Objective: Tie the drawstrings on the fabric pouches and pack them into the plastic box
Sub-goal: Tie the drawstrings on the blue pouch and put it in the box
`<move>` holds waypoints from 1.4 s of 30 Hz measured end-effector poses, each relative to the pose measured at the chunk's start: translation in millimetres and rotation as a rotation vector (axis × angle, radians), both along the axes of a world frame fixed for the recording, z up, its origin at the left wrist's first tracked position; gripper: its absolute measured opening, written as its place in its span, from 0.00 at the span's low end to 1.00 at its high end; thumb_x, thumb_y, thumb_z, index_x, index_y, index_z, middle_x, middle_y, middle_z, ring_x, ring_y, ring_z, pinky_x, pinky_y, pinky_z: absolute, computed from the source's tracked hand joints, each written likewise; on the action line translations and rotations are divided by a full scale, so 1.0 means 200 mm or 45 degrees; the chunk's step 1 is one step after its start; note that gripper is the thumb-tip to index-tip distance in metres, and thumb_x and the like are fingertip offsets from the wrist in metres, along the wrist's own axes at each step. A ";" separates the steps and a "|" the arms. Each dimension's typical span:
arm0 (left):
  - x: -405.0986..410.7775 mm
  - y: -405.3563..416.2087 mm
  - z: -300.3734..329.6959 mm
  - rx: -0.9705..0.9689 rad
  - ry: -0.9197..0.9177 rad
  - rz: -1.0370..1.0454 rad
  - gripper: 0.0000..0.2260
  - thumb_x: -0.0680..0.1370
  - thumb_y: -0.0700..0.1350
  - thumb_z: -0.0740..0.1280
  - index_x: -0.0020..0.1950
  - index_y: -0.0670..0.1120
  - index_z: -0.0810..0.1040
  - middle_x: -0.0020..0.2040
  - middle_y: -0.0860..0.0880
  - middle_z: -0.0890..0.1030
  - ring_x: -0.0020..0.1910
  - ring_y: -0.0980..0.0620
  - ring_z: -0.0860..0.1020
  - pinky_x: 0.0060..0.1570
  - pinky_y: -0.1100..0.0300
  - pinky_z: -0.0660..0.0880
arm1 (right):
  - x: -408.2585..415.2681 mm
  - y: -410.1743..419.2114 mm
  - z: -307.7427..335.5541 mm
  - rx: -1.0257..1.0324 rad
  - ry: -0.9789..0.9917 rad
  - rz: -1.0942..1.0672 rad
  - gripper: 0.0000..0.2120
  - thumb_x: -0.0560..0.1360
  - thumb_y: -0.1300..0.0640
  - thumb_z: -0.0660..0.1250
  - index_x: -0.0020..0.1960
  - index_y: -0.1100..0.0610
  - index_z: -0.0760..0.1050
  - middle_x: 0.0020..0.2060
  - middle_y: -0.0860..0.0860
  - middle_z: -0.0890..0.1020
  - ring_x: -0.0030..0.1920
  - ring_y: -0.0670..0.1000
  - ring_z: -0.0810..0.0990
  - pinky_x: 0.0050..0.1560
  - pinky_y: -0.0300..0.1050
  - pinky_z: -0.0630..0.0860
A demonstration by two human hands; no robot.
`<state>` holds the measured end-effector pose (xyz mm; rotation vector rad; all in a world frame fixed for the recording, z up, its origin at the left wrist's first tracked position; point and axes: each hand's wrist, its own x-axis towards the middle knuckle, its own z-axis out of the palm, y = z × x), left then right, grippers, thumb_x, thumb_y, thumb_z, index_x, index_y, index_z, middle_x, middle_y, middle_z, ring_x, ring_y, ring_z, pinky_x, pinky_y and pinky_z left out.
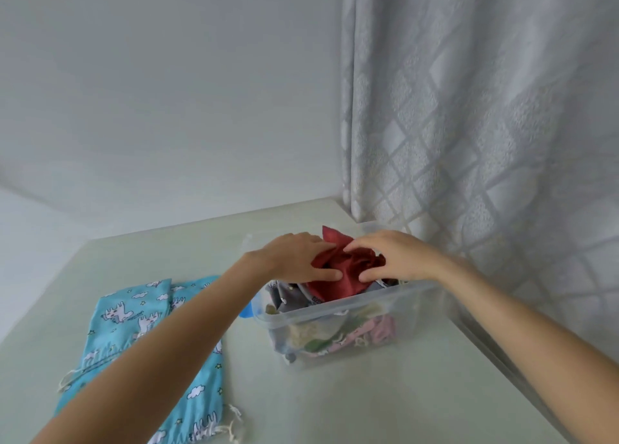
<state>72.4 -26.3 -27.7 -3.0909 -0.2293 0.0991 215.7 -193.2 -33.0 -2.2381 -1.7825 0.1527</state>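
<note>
A clear plastic box (pixel 338 319) stands on the table, filled with several fabric pouches in grey, pink and cream. On top of that pile sits a crumpled red pouch (pixel 345 269), rising above the rim. My left hand (pixel 298 257) presses on its left side with fingers laid across the cloth. My right hand (pixel 395 254) presses on its right side, fingers bent over the fabric. Two blue pouches (pixel 134 329) with a white animal and cloud print lie flat on the table to the left, their cream drawstrings (pixel 231 423) loose at the near end.
The pale green table (pixel 385 403) ends at a right edge close to the box. A grey patterned curtain (pixel 485 108) hangs behind and to the right. A small blue object (pixel 246 309) peeks out beside the box's left wall.
</note>
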 end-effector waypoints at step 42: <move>-1.85 0.18 -0.70 -0.477 -0.413 0.909 0.19 0.70 0.54 0.73 0.59 0.56 0.76 0.54 0.52 0.74 0.55 0.50 0.72 0.57 0.55 0.70 | -1.27 0.33 -0.64 -0.070 0.182 0.087 0.15 0.71 0.49 0.70 0.53 0.53 0.70 0.49 0.50 0.76 0.47 0.51 0.74 0.46 0.44 0.69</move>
